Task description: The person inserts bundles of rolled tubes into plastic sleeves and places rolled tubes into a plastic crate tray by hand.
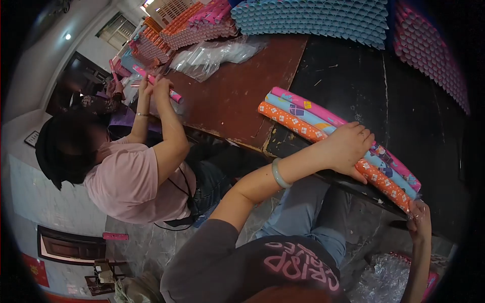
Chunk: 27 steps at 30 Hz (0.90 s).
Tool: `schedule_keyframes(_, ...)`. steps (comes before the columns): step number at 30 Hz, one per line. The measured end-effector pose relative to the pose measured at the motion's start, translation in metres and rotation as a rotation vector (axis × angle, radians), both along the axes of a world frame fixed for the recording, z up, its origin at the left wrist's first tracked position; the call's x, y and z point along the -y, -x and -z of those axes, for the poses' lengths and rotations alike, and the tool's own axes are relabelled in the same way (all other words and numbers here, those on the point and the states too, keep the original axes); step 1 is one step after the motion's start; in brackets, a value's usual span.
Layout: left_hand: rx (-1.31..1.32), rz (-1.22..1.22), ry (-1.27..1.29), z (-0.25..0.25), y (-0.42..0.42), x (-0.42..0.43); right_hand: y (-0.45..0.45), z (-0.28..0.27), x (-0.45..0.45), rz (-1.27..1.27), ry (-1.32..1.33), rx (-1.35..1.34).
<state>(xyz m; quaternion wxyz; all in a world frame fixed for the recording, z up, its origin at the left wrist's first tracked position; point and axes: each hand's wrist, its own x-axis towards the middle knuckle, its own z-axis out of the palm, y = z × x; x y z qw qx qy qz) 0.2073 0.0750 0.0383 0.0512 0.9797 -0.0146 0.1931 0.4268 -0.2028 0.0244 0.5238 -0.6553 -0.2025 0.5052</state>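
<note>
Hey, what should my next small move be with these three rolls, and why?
Perhaps use your right hand to tuck in what looks like clear film at the end of the three rolls: it is right there, and your left hand lies across all three, so they should hold steady.

Ceiling light (67, 36), brown door (76, 251), framed sign (32, 138)

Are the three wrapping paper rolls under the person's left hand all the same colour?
No, under the left hand lie a pink roll, a light blue roll and an orange roll side by side.
</note>
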Motion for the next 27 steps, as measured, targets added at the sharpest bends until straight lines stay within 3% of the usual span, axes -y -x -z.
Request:
schedule_keyframes(5,-0.011,0.004,0.032,-0.003,0.001,-0.002,0.009,0.005,-0.001,0.152,0.051,0.076)
schedule_keyframes(8,-0.018,0.005,0.047,-0.004,0.001,-0.002,0.01,0.002,0.007,0.011,0.007,0.063)
schedule_keyframes(10,-0.023,-0.003,0.05,-0.002,0.001,-0.002,0.008,0.017,0.015,-0.052,-0.08,0.381)
schedule_keyframes(14,-0.015,0.015,0.016,-0.002,0.002,0.0,0.007,0.018,0.013,-0.066,-0.017,0.392)
schedule_keyframes(16,-0.037,0.014,0.022,-0.003,0.001,0.001,0.013,0.017,0.007,0.043,-0.059,0.176)
schedule_keyframes(19,0.001,0.011,-0.007,0.001,0.002,0.001,0.018,0.007,0.002,0.048,0.037,0.181)
schedule_keyframes(22,0.045,0.026,-0.031,0.002,0.002,0.001,0.014,0.023,0.007,0.036,-0.069,0.217)
schedule_keyframes(26,0.015,0.026,0.006,-0.001,0.003,0.0,0.0,-0.001,0.011,-0.06,-0.014,0.277)
schedule_keyframes(27,-0.012,0.023,0.032,-0.002,0.004,0.0,-0.004,-0.003,0.012,0.043,-0.067,0.295)
